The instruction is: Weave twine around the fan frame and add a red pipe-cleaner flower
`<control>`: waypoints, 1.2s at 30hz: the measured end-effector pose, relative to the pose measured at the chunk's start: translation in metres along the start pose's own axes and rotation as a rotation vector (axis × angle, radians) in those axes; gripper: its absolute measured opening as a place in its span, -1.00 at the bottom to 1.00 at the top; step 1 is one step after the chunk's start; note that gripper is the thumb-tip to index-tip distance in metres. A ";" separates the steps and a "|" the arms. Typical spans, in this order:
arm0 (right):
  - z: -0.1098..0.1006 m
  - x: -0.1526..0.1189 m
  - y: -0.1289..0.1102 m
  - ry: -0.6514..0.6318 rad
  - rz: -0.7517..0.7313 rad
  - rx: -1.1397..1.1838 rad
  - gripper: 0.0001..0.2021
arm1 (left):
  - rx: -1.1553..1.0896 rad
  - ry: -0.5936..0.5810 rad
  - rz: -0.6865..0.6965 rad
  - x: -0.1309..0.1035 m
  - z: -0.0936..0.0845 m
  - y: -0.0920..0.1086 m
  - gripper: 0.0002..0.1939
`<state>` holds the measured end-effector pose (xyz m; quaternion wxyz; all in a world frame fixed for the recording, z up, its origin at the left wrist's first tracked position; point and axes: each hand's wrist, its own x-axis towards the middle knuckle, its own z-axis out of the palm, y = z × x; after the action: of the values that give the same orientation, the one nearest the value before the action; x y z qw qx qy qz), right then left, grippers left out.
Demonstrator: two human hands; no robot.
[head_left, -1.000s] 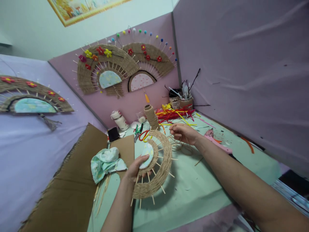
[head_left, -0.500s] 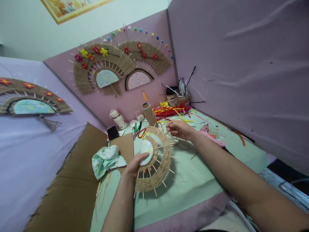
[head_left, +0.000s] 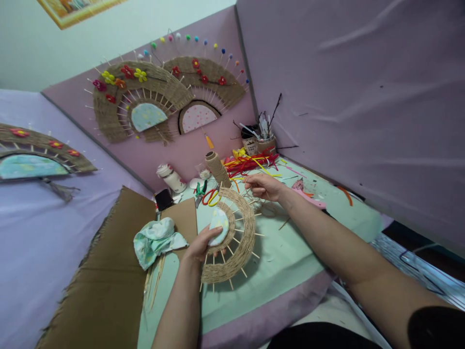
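Note:
My left hand (head_left: 202, 243) grips a half-round woven fan (head_left: 247, 231) by its inner part, the thumb lying on the pale blue patterned fabric (head_left: 219, 224) at its centre. Brown twine is woven in a wide band over thin sticks, whose ends stick out past the outer edge. To the right of the fan, my right hand (head_left: 264, 187) is closed in a pinch on twine, near the fan's upper end. Loose loops of twine (head_left: 267, 209) lie on the table beneath that hand. A cone of twine (head_left: 217, 169) stands just behind the fan.
Scissors (head_left: 210, 196), green-handled pliers (head_left: 199, 189) and a white bottle (head_left: 171, 178) stand or lie behind the fan. Left are crumpled cloth (head_left: 157, 242), sticks and cardboard (head_left: 105, 261). Red and yellow pipe cleaners (head_left: 254, 164) and a pink glue gun (head_left: 308, 198) lie right. Finished fans (head_left: 141, 104) hang behind.
The view has swung a little to the right, so things sit further left. My right hand has shifted slightly relative to the fan; both hands keep their holds.

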<state>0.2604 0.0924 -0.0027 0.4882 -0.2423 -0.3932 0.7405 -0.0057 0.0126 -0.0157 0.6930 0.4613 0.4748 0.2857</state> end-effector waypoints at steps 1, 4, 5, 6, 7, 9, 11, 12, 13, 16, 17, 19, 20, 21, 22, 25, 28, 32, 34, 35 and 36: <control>0.000 0.000 0.000 0.005 -0.003 0.002 -0.88 | 0.001 0.000 -0.001 0.000 0.000 0.001 -0.56; 0.001 -0.001 -0.002 0.017 -0.015 0.008 -0.88 | 0.011 -0.011 0.003 -0.001 0.002 0.002 -0.51; 0.002 -0.002 -0.002 0.019 -0.020 0.009 -0.88 | 0.016 -0.017 0.004 -0.001 0.002 0.002 -0.50; 0.002 -0.003 -0.003 0.019 -0.026 0.010 -0.87 | 0.020 -0.021 0.004 -0.001 0.002 0.002 -0.49; 0.003 -0.003 -0.003 0.020 -0.032 0.010 -0.87 | 0.023 -0.024 0.001 -0.001 0.003 0.002 -0.50; 0.004 -0.004 -0.002 0.022 -0.046 0.011 -0.86 | 0.027 -0.025 -0.009 -0.002 0.003 0.001 -0.52; 0.004 -0.004 -0.002 0.023 -0.054 0.007 -0.85 | 0.032 -0.034 -0.021 -0.002 0.003 0.000 -0.54; 0.003 -0.004 -0.002 0.022 -0.055 0.003 -0.84 | 0.034 -0.043 -0.025 -0.003 0.002 0.000 -0.55; 0.003 -0.004 -0.002 0.022 -0.054 -0.002 -0.84 | 0.037 -0.053 -0.029 -0.003 0.002 0.000 -0.56; 0.003 -0.003 -0.001 0.025 -0.046 -0.021 -0.85 | 0.039 -0.079 -0.035 -0.004 0.001 -0.001 -0.56; 0.003 -0.003 -0.001 0.027 -0.042 -0.030 -0.85 | 0.037 -0.086 -0.035 -0.004 0.000 -0.001 -0.55; 0.002 -0.002 0.000 0.029 -0.028 -0.053 -0.86 | 0.034 -0.095 -0.032 -0.004 -0.001 -0.002 -0.51; 0.002 -0.001 0.001 0.030 -0.018 -0.068 -0.86 | 0.034 -0.100 -0.029 -0.004 -0.001 -0.003 -0.48; 0.002 -0.001 0.002 0.032 -0.007 -0.084 -0.86 | 0.032 -0.103 -0.024 -0.003 -0.002 -0.003 -0.46; 0.002 0.000 0.003 0.034 0.007 -0.102 -0.86 | 0.028 -0.107 -0.019 -0.003 -0.002 -0.003 -0.44; 0.001 0.001 0.008 0.046 0.052 -0.167 -0.86 | -0.007 -0.129 -0.015 -0.003 -0.004 -0.004 -0.39; 0.002 0.000 0.013 0.055 0.075 -0.252 -0.88 | -0.055 -0.147 -0.008 -0.003 -0.007 -0.005 -0.34; 0.009 -0.003 0.017 0.060 0.033 -0.350 -0.88 | -0.116 -0.129 0.024 -0.003 -0.013 -0.007 -0.37; 0.012 -0.003 0.017 0.065 -0.014 -0.365 -0.85 | -0.131 -0.118 0.031 -0.003 -0.016 -0.007 -0.39; 0.014 -0.003 0.017 0.073 -0.040 -0.363 -0.85 | -0.132 -0.116 0.031 -0.004 -0.018 -0.007 -0.40; 0.014 -0.002 0.017 0.084 -0.066 -0.356 -0.85 | -0.132 -0.118 0.029 -0.004 -0.019 -0.007 -0.40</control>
<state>0.2415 0.0818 -0.0083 0.4777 -0.3424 -0.5052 0.6319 -0.0248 0.0130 -0.0225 0.7444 0.4374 0.4067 0.2987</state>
